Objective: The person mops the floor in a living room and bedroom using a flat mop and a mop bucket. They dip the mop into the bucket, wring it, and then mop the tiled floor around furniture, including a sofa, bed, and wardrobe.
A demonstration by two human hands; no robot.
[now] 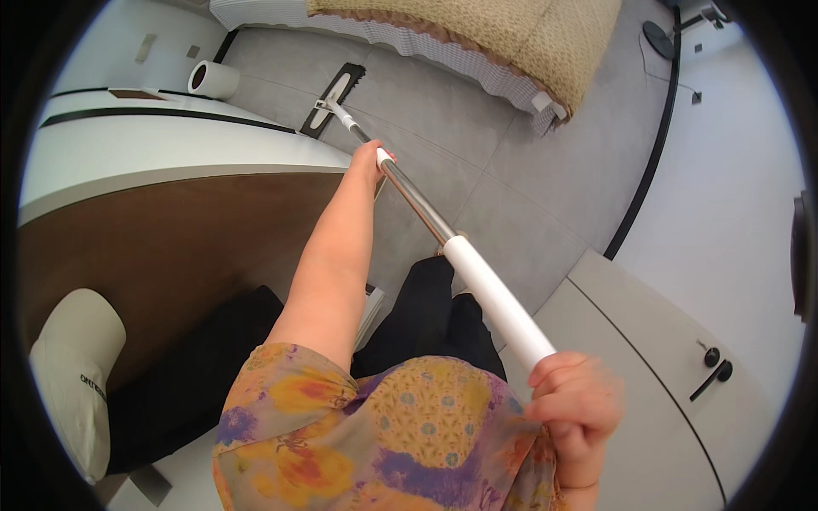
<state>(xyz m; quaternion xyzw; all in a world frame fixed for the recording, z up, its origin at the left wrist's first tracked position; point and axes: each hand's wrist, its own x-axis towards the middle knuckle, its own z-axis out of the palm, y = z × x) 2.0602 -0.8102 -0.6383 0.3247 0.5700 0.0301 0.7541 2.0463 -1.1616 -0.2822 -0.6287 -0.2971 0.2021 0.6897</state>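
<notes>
A flat mop with a long handle runs diagonally from my right hand down to the floor. My left hand (370,160) is wrapped around the white collar (384,157) partway down its metal pole (422,203). Close to my body, my right hand (578,399) grips the upper end of the white handle sleeve (498,297) and looks slightly blurred. The mop head (332,101), black with a pale plate on top, lies on the grey tiled floor (434,128) beside white furniture.
A bed with a tan quilt (486,32) stands ahead. Left are a brown panel (192,236), a white cylindrical container (220,80) and a pale garment (80,358) bearing writing. A black round stand base (658,39) with a cord sits far right, above a door (639,358).
</notes>
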